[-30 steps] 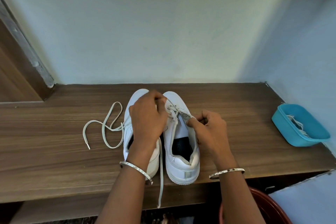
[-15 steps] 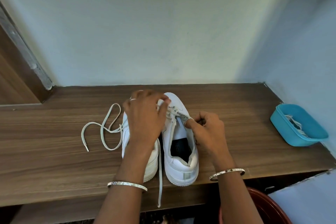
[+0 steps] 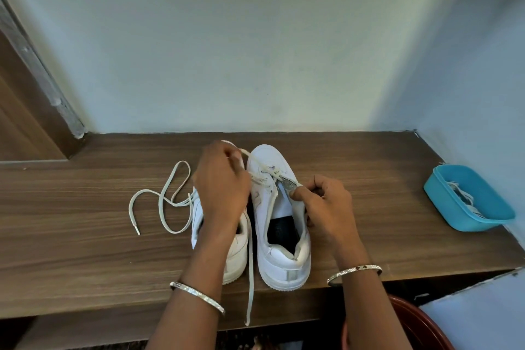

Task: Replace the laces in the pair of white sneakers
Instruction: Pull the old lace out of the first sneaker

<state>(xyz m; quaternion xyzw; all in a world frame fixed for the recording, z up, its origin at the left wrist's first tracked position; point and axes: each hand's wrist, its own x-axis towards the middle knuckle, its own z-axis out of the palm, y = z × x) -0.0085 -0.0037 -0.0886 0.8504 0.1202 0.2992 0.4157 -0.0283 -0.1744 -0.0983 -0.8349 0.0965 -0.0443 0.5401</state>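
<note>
Two white sneakers stand side by side on the wooden shelf (image 3: 85, 250), toes toward the wall. My left hand (image 3: 220, 185) hovers over the left sneaker (image 3: 237, 253) and pinches a white lace (image 3: 257, 163) drawn taut from the front eyelets of the right sneaker (image 3: 281, 264). My right hand (image 3: 326, 207) grips the right sneaker's side and tongue edge near the eyelets. One strand of lace (image 3: 250, 278) runs down between the shoes and hangs over the shelf's front edge. The left sneaker's front is hidden under my hand.
A loose white lace (image 3: 164, 202) lies in loops on the shelf left of the shoes. A blue plastic tub (image 3: 468, 202) with white laces inside sits at the far right by the wall. A dark red basin rim (image 3: 420, 324) shows below the shelf.
My left hand has moved up and away toward the toes, pulling the lace taut through the right sneaker's eyelets. My right hand stays on the shoe's side.
</note>
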